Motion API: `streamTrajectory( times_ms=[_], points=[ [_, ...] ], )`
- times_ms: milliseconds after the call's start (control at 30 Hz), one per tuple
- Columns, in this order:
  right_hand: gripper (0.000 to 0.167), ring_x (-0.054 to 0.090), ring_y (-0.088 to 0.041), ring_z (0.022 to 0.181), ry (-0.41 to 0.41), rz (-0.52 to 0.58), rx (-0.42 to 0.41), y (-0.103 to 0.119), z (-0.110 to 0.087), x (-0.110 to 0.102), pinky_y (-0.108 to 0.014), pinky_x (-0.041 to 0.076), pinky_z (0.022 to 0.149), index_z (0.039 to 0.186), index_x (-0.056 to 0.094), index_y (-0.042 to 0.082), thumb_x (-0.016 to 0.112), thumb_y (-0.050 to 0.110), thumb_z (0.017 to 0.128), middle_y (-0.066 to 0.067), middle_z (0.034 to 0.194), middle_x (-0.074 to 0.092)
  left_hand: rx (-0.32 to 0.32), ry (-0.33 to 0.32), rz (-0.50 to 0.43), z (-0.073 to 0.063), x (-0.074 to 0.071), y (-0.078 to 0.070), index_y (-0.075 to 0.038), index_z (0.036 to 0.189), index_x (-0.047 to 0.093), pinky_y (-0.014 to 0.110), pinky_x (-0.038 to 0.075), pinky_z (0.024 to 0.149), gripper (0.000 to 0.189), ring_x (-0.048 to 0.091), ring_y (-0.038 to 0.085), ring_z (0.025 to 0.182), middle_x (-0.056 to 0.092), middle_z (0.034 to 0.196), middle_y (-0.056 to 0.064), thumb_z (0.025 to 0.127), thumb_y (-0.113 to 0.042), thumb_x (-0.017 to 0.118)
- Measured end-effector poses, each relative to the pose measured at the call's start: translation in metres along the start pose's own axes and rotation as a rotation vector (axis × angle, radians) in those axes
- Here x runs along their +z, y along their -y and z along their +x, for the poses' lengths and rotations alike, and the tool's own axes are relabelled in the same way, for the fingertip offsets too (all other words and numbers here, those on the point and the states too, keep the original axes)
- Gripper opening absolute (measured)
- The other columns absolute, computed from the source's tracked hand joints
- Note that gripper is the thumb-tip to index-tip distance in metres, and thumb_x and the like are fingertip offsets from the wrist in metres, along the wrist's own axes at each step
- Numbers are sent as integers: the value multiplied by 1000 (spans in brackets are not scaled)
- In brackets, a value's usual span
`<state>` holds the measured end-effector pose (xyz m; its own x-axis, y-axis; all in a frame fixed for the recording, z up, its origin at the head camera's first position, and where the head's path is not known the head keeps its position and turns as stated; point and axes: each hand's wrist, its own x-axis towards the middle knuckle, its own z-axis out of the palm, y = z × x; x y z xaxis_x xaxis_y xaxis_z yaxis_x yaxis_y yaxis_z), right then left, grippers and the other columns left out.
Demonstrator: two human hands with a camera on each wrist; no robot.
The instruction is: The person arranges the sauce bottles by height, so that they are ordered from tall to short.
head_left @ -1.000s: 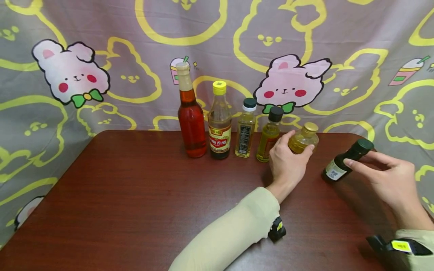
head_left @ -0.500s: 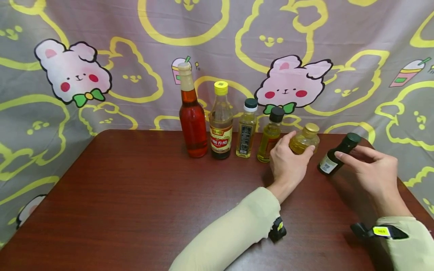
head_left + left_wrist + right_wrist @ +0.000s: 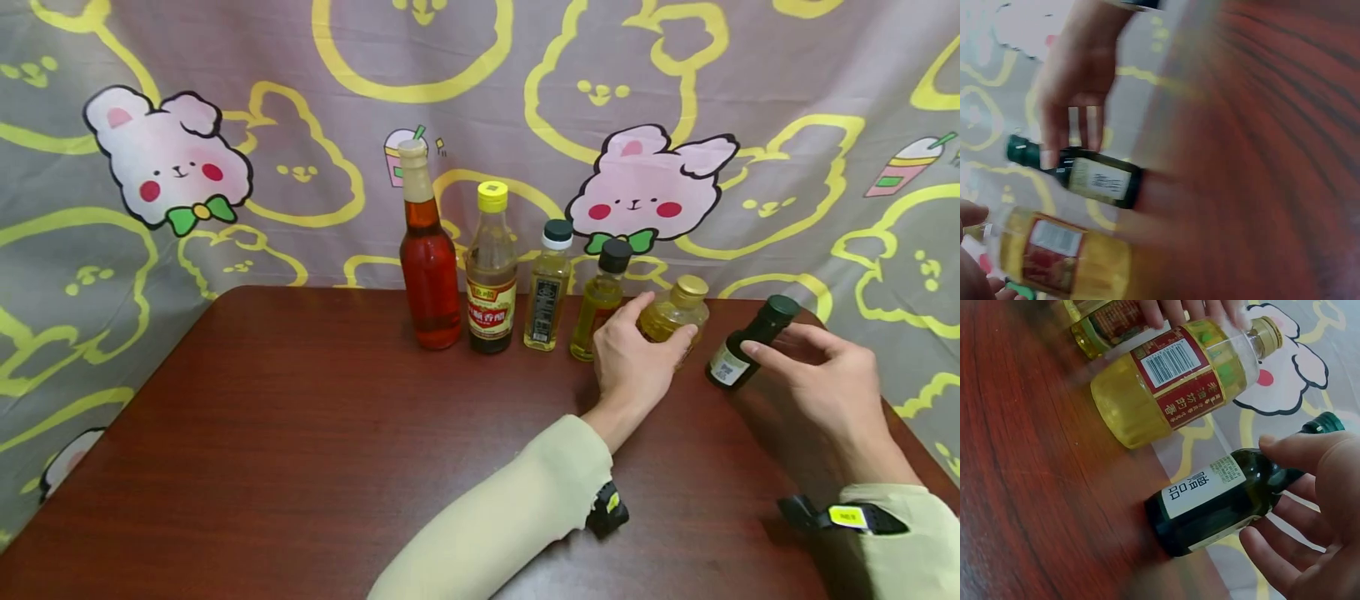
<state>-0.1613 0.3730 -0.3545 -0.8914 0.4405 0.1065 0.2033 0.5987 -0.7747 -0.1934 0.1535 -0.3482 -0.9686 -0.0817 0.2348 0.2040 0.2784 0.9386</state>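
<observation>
My left hand [image 3: 633,354] grips a clear bottle of yellow oil [image 3: 1166,381] with a gold cap, fingers and thumb around its upper part. This bottle stands at the right end of a row, its red barcode label facing the right wrist camera. To its right, my right hand [image 3: 836,387] holds a small dark green glass bottle [image 3: 1210,494] around the neck, thumb in front and fingers behind. The dark bottle has a green cap and a pale label. Its top leans right in the head view, and its base is close over the table.
Left of the hands stand a tall bottle of red liquid [image 3: 431,275], a yellow-capped vinegar bottle [image 3: 491,308], a square oil bottle [image 3: 547,292] and a black-capped oil bottle [image 3: 596,312]. A patterned curtain [image 3: 300,50] hangs behind the brown table [image 3: 300,450].
My right hand has brought the dark green bottle left, closer to the gold-capped oil bottle, then nearly stopped. My left hand stays on the oil bottle.
</observation>
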Motion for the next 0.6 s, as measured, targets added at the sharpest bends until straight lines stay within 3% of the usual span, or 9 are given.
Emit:
streamTrajectory(
  times_ms=[100,167,267,333,400,467,533,567,600],
  points=[
    [66,55,22,86,4,53,-5,0,-2,-5,-9,41,69,145,64,17,84,47,89,47,85,57,-7,31,-84,-2,-11,-5,-30,137,72,25,55,101,52,67,7,121,75,132,-11,88,-41,86],
    [70,57,25,84,-19,99,-16,2,-3,-8,-4,41,69,152,58,20,84,42,91,44,91,58,32,62,-113,-6,-22,-8,-30,136,72,21,55,98,49,67,3,120,75,131,-12,91,-41,84],
    [74,55,28,88,-68,120,-66,7,-6,-13,2,42,72,159,50,27,83,36,93,36,111,63,175,107,-96,-11,-42,-14,-25,137,72,17,54,98,46,66,-1,121,75,132,-11,93,-37,82],
    [76,57,24,105,-89,55,-117,12,-9,-15,3,40,83,162,43,33,79,37,96,24,135,65,309,122,-18,-14,-60,-17,-23,138,72,16,53,99,46,67,0,123,75,134,-9,94,-37,81],
    [78,57,7,132,-99,-20,-173,19,-13,-14,-8,43,107,166,36,34,76,39,98,9,160,54,437,133,86,-14,-82,-17,-21,140,70,21,53,103,49,66,4,128,73,139,-6,94,-37,80],
    [83,45,-18,153,-102,-101,-239,28,-17,-13,-31,36,127,169,30,30,73,42,99,-6,173,37,533,138,219,-13,-107,-14,-20,143,68,30,52,109,55,64,12,135,69,146,-3,94,-40,80],
    [86,30,-44,159,-121,-157,-321,37,-21,-12,-57,22,132,170,27,22,73,42,99,-17,173,32,580,159,337,-11,-135,-7,-20,147,64,43,49,113,61,59,20,142,63,153,2,93,-43,80],
    [88,28,-49,158,-128,-171,-371,41,-23,-12,-66,17,130,169,28,18,74,41,98,-21,173,32,591,170,391,-9,-149,-3,-20,149,63,49,47,115,65,55,24,146,60,157,4,92,-45,80],
    [88,27,-50,158,-134,-184,-419,45,-24,-11,-67,14,130,169,29,15,75,41,97,-23,172,33,591,183,441,-8,-162,2,-20,151,61,54,45,117,68,51,27,149,56,160,6,92,-48,79]
  ],
)
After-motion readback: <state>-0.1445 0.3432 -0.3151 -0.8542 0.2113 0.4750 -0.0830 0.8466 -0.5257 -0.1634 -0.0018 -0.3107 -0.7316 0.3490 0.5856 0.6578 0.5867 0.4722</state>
